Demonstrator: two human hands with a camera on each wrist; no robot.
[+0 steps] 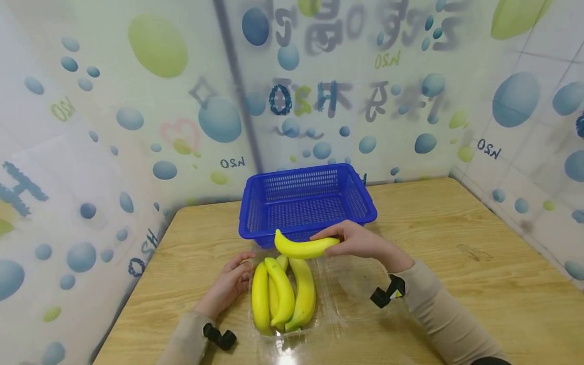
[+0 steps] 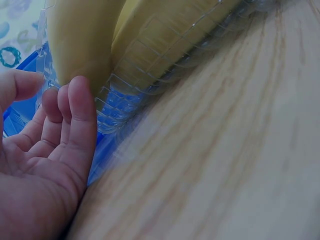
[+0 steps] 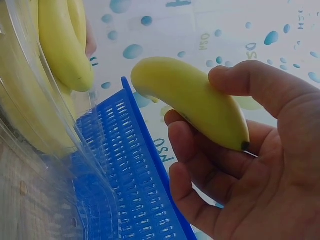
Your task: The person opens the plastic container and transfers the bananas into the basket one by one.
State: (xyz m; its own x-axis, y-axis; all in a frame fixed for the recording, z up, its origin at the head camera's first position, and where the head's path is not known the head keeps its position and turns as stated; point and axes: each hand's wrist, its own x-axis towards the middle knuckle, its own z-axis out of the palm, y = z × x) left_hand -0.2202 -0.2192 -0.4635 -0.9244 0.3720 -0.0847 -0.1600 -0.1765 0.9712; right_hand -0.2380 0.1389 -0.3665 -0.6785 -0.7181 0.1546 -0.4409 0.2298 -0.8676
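In the head view my right hand (image 1: 367, 247) holds a yellow banana (image 1: 301, 247) above the table, close in front of the blue basket. The right wrist view shows the thumb (image 3: 237, 80) on one side of that banana and curled fingers on the other, the dark tip towards the palm. Several more bananas (image 1: 284, 291) lie lengthwise in a clear plastic box (image 1: 323, 301). At the box's far left corner is my left hand (image 1: 231, 281), fingers loosely bent and fingertips right by the wall; nothing lies in its palm.
Behind the box stands a blue perforated plastic basket (image 1: 247, 208) with nothing in it. The box's clear lid (image 1: 360, 289) lies folded out to the right on the wooden table (image 1: 456, 243). A patterned curtain (image 1: 182, 111) closes off the back and sides.
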